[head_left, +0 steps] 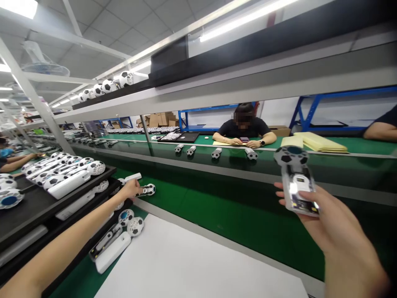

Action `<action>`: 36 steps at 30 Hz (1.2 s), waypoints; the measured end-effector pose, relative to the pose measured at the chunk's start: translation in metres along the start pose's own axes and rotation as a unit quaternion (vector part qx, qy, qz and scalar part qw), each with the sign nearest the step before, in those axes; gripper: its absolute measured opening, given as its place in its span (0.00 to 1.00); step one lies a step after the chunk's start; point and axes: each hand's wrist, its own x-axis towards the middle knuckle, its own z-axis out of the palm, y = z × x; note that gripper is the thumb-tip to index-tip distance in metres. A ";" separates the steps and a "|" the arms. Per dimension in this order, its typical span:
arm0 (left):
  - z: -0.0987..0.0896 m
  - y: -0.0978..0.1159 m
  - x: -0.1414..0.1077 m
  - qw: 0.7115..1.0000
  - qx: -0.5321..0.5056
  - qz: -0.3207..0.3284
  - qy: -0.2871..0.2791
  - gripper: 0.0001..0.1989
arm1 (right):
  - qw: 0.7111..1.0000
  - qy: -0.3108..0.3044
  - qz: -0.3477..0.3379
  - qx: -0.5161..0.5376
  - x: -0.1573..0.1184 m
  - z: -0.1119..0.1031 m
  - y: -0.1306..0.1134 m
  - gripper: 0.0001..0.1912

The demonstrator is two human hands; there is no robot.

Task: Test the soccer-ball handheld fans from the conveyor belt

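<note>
My right hand (322, 211) grips an open device (298, 186) with a football-patterned round head and a clear body showing its inner parts. It is raised over the green belt, head up. At the left, my left hand (132, 188) is closed on a smaller-looking device (148, 190) with a football-patterned end, low at the near edge of the green belt. A white casing (133, 177) lies just behind that hand. Nearer me, an opened device (108, 239) and a white football-headed shell (114, 250) lie side by side by the white sheet.
Stacked black trays (27, 211) of football-headed devices stand at the left. A white sheet (198, 265) covers the near table. Several devices lie along the far belt (216, 153). A person (245, 128) sits opposite, and a shelf (217, 91) crosses overhead.
</note>
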 end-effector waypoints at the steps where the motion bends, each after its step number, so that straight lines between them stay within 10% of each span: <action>1: 0.000 -0.001 -0.007 0.999 -0.012 -0.022 -0.037 0.15 | 1.000 0.003 0.009 -0.002 -0.004 0.003 -0.002 0.10; 10: 0.032 0.076 -0.104 0.928 -0.289 0.070 -0.226 0.18 | 0.952 -0.170 0.057 0.248 -0.039 0.038 -0.019 0.16; 16: 0.046 0.136 -0.194 0.727 -0.575 0.196 -0.321 0.22 | 0.926 -0.294 0.040 0.232 -0.061 0.044 -0.020 0.18; 22: 0.074 0.152 -0.221 0.591 -0.648 0.269 -0.397 0.18 | 0.893 -0.375 0.013 0.251 -0.070 0.049 -0.019 0.17; 30: 0.087 0.164 -0.219 0.628 -0.609 0.348 -0.337 0.28 | 0.967 -0.241 -0.061 0.055 -0.088 0.073 -0.014 0.28; 36: 0.087 0.163 -0.209 0.693 -0.544 0.325 -0.344 0.24 | 0.965 -0.253 -0.070 0.007 -0.090 0.090 0.003 0.33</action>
